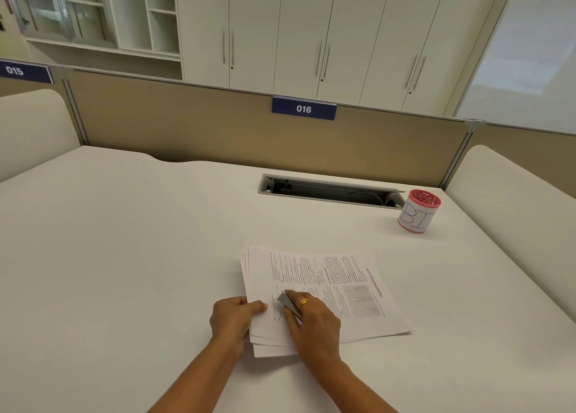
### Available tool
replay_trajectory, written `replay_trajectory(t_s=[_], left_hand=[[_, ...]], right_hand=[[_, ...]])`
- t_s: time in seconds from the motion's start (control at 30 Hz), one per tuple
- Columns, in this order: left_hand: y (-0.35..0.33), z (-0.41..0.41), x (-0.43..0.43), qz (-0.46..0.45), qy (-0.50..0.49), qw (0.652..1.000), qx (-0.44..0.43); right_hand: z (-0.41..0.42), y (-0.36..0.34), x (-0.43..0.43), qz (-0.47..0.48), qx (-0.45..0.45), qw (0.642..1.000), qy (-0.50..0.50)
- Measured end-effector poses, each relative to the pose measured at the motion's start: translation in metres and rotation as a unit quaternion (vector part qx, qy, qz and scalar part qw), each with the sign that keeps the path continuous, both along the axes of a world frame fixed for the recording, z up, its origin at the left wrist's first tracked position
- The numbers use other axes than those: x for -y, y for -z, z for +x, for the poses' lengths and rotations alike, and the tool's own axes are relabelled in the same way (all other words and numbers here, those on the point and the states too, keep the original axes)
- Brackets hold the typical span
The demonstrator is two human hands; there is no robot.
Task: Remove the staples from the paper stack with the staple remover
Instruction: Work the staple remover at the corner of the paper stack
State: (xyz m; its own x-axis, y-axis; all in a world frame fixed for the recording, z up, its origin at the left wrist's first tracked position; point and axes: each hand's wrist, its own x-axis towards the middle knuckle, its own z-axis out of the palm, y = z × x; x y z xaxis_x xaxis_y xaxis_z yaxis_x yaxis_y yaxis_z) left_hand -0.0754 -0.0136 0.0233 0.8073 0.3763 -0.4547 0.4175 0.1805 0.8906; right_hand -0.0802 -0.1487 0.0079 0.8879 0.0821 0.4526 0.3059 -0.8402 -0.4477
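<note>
A stack of printed paper lies on the white desk, turned sideways with its left margin toward me. My left hand grips the stack's near left edge, thumb on top of the sheets. My right hand holds a silver metal staple remover against the top page near the left margin, fingers curled round it. The staples themselves are too small to make out.
A pink mesh pen cup wrapped in white paper stands at the back right. A cable slot is sunk into the desk behind the stack. A tan partition with a "016" label closes the far edge; padded side panels flank the desk.
</note>
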Motion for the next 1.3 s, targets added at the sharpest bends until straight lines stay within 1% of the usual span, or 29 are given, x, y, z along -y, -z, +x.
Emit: replay_trajectory(t_s=[0.07, 0.2, 0.37, 0.53, 0.93, 1.1, 1.3], left_hand=[[0.001, -0.001, -0.001, 0.005, 0.004, 1.000, -0.001], [0.000, -0.001, -0.003, -0.004, 0.009, 1.000, 0.000], [-0.001, 0.000, -0.005, -0.019, 0.004, 1.000, 0.001], [-0.003, -0.001, -0.004, -0.012, 0.006, 1.000, 0.010], [-0.007, -0.003, -0.005, 0.038, 0.023, 0.998, 0.032], [-0.006, -0.003, -0.005, 0.038, 0.014, 0.998, 0.041], [-0.003, -0.002, -0.006, 0.011, 0.018, 0.999, 0.032]], right_hand=[[-0.001, -0.001, -0.002, -0.016, 0.022, 1.000, 0.000], [0.000, -0.001, 0.002, -0.027, 0.026, 0.999, -0.018], [0.002, 0.000, 0.011, 0.012, -0.095, 0.993, -0.066], [0.001, -0.006, 0.012, 0.011, -0.126, 0.987, -0.098], [0.003, -0.013, 0.009, -0.029, -0.135, 0.983, -0.117], [0.003, -0.014, 0.007, -0.045, -0.138, 0.982, -0.121], [0.004, -0.015, 0.004, -0.057, -0.141, 0.980, -0.127]])
